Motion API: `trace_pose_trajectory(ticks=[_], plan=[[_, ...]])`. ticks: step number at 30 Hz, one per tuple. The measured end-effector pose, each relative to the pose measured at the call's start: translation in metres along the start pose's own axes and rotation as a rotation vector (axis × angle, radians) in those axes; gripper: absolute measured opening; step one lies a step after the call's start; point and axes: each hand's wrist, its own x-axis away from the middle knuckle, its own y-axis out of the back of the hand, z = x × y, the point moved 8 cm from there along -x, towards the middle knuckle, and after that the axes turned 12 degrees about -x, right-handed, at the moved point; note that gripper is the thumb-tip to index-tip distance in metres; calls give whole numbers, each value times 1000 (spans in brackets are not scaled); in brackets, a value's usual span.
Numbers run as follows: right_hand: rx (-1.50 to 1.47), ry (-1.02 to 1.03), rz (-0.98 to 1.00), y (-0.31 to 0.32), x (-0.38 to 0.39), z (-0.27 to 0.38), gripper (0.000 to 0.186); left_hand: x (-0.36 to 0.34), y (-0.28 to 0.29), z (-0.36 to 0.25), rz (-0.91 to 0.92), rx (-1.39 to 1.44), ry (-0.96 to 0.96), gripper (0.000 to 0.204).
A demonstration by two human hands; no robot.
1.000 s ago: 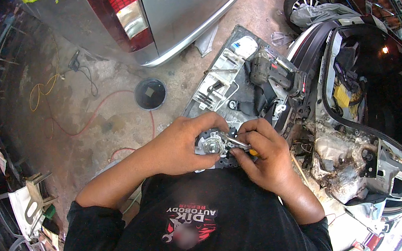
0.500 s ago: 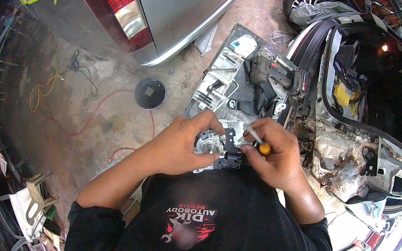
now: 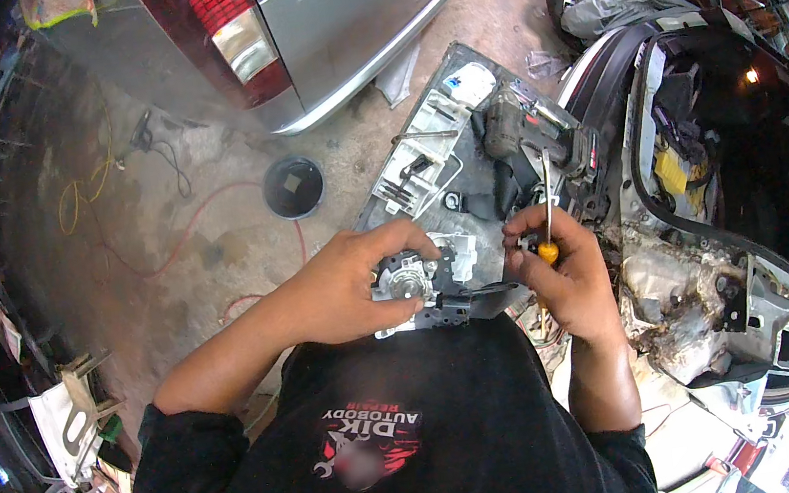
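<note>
My left hand [image 3: 345, 287] curves its thumb and fingers around a round silvery mechanical part [image 3: 408, 280], close to my shirt. A dark plate [image 3: 447, 265] and a white piece [image 3: 463, 250] lie against that part's right side. Below them a black flap-like piece [image 3: 491, 298] sticks out to the right. My right hand [image 3: 572, 284] is apart from the assembly, closed on a screwdriver [image 3: 548, 203] with a yellow handle and a thin shaft pointing away from me. Something small and dark shows at its fingertips, too small to name.
Beyond my hands a board [image 3: 465, 55] carries a white panel [image 3: 422, 156] and a cordless power tool [image 3: 523, 127]. A dark bucket [image 3: 295, 188] stands on the floor at left, near a red hose [image 3: 186, 231]. A silver vehicle [image 3: 339, 32] is ahead, a stripped car body [image 3: 641, 167] at right.
My right hand has moved right, away from the round part, and the screwdriver's shaft has swung to point farther ahead. The black flap-like piece shows more fully. My left hand keeps its grip.
</note>
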Motion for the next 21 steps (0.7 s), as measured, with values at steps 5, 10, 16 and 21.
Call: trace_pose_trajectory(ticks=[5,10,16,21], plan=[[205,-27,-55,33,-39,-37,31,1,4,-6,-26,-8,10,49],[468,-182,-34,48,-90,-110,34,-1,5,-8,42,-32,83,58],[578,-92,-56,41,-115,-155,31,2,2,4,98,3,92,86],[612,-63,-46,48,-105,-152,39,5,5,8,194,-39,77,105]])
